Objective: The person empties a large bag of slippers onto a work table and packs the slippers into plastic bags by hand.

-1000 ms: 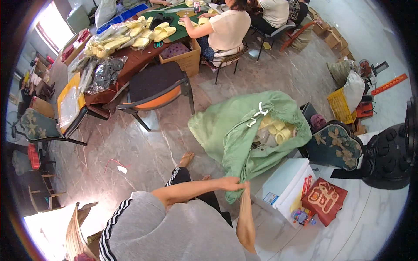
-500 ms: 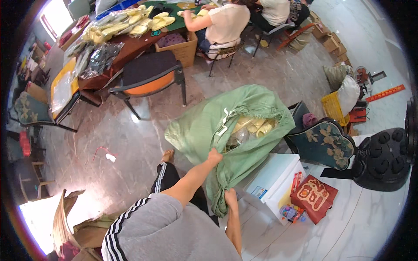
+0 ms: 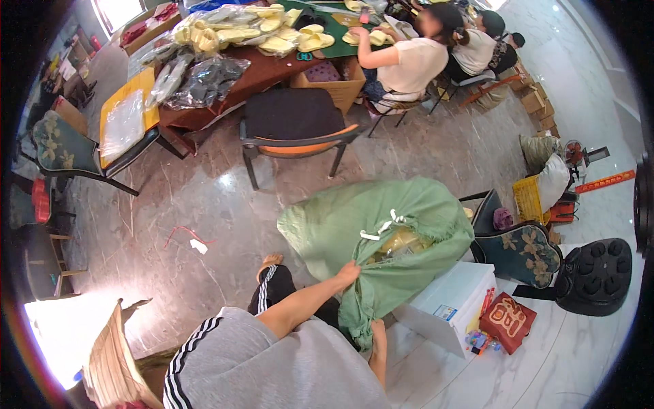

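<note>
A big green woven sack (image 3: 320,228) lies on the floor in front of me, bulging and tilted to the right. Through its partly gathered mouth, pale yellow things in clear plastic (image 3: 403,244) show; they look like slippers. White ties (image 3: 381,226) hang at the edge of the opening. My left hand (image 3: 349,273) is closed on the sack's rim, at the near side of the opening. Lower down, my right hand (image 3: 379,332) grips the bunched cloth at the near end. The fingertips of both hands are partly hidden in the folds.
A white box (image 3: 443,307) stands close right of the sack, with a red bag (image 3: 507,324) beside it. A flowered chair (image 3: 524,252) is behind these. An orange-and-black chair (image 3: 300,126) stands ahead, before a table of yellow slippers (image 3: 235,31) where people sit. Torn cardboard (image 3: 112,361) is at lower left.
The sack's mouth has narrowed, and less of the yellow contents shows. Both hands keep hold of the cloth. The whole view has shifted, bringing more of the table and seated people into sight.
</note>
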Motion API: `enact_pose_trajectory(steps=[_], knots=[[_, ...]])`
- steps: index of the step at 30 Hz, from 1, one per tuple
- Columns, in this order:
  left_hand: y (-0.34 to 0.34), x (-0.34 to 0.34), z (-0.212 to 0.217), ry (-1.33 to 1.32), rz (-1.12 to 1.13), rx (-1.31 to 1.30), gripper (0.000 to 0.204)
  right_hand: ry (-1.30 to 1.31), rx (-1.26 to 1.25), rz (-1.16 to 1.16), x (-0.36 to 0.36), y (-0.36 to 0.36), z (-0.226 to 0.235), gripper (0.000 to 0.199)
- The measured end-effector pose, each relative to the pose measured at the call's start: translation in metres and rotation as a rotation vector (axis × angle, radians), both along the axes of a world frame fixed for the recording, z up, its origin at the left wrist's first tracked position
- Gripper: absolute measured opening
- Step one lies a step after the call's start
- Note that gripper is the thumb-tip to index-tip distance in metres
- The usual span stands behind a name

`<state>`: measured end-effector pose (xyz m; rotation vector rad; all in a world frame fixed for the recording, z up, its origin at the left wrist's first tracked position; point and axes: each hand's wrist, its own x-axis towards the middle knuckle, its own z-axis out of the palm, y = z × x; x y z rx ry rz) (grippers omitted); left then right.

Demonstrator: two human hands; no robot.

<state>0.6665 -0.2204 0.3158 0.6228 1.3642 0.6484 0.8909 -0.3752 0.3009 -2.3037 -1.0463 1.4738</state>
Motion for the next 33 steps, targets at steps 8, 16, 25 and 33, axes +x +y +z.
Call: enact_pose_trajectory(steps=[8, 16, 25, 33], knots=[[-0.041, -0.12, -0.024, 0.133, -0.353, 0.086, 0.042, 0.067, -0.081, 0.203, -0.2, -0.053, 0.084, 0.028], [-0.101, -0.205, -0.03, 0.141, -0.473, 0.142, 0.045, 0.144, -0.044, 0.163, -0.306, -0.124, 0.112, 0.028], [-0.089, -0.278, 0.029, 0.007, -0.611, 0.127, 0.055, 0.072, 0.137, -0.013, -0.396, -0.115, 0.16, 0.028], [-0.073, -0.43, -0.007, 0.038, -0.704, 0.146, 0.06, 0.049, 0.223, -0.05, -0.58, -0.108, 0.151, 0.028]])
